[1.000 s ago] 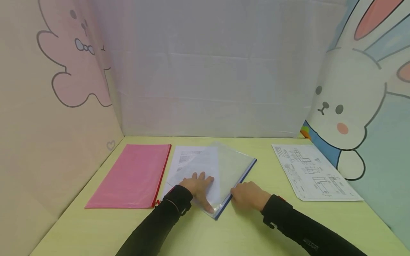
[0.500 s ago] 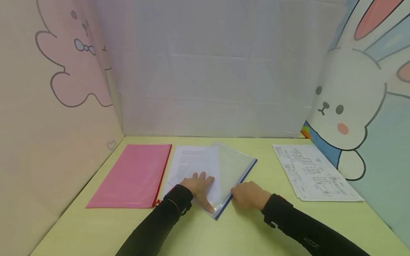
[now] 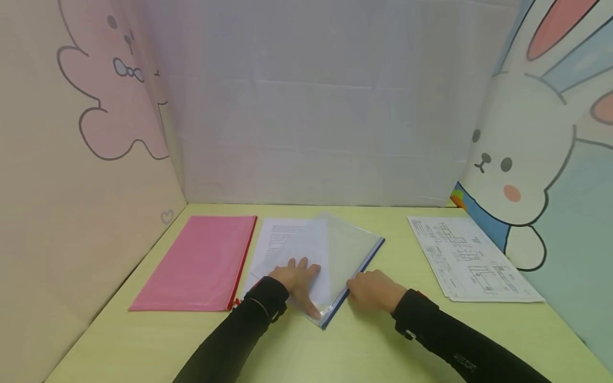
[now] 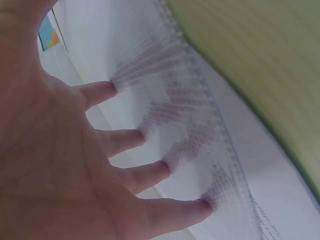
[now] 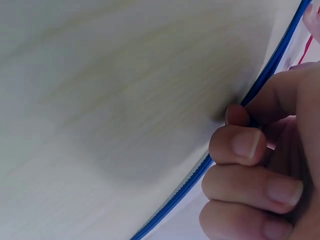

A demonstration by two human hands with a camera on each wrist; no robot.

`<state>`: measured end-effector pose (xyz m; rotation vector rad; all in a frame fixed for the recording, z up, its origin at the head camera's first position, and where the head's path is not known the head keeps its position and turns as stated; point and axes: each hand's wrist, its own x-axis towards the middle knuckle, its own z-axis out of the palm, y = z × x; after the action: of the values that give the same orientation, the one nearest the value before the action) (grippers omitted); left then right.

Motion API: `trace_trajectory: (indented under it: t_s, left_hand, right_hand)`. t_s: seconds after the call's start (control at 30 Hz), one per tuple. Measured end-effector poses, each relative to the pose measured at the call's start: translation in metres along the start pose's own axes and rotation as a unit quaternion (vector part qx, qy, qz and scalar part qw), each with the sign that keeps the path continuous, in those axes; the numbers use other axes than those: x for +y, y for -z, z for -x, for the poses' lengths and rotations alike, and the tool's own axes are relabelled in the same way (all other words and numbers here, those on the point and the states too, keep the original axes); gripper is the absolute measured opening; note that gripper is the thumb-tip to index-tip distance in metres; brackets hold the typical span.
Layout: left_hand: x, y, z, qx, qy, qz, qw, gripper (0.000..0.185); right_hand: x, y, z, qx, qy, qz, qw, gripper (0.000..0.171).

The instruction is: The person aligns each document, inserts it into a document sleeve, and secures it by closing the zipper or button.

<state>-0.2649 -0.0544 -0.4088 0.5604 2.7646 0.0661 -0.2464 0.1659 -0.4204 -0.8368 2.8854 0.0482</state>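
Clear zip pouch (image 3: 335, 255) with its blue zipper edge (image 3: 356, 279) lies mid-tabletop (image 3: 306, 351), overlapping a printed sheet (image 3: 275, 239). Your left hand (image 3: 297, 279) presses it flat, fingers (image 4: 145, 175) spread and straight. Your right hand (image 3: 373, 291) has fingers (image 5: 240, 145) curled, pinching the zipper edge. A pink pouch (image 3: 201, 263) sits toward the left edge, drawings (image 3: 471, 258) toward the right.
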Motion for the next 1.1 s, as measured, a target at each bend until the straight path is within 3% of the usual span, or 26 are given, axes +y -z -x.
trace_trajectory:
  t_s: [0.7,1.1]
  left_hand:
    - [0.003,0.002,0.004,0.002,0.004,0.000,1.0000,0.113]
    - [0.003,0.002,0.005,0.001,0.000,0.004,1.0000,0.113]
  right_hand:
    - [0.003,-0.004,-0.001,0.016,0.012,0.007,1.000,0.019]
    - [0.021,-0.008,-0.004,0.037,0.015,0.020,0.999,0.020]
